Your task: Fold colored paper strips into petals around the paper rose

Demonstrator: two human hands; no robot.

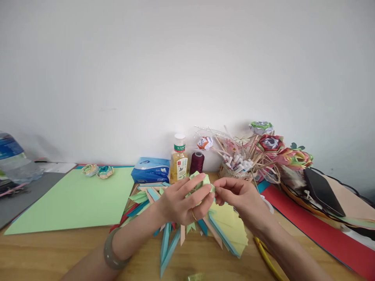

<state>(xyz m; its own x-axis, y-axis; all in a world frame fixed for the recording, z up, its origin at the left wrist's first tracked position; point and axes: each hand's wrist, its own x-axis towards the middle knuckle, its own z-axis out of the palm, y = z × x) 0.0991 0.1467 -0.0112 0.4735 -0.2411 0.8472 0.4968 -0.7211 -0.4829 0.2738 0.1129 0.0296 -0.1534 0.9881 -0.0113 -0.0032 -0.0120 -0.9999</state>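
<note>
My left hand, with a ring and a bangle, is wrapped round a folded light green paper piece. The thumb and index finger of my right hand pinch at the right edge of that same piece; the exact spot is too small to make out. Beneath both hands lies a spread of folded paper strips in blue, peach, red and green. Pale yellow paper sheets lie under and to the right of the strips.
Light green sheet with two paper rosettes at left. Blue tissue pack, bottle and dark red thread spool stand behind the hands. Paper flowers, a black phone and a red sheet are at right.
</note>
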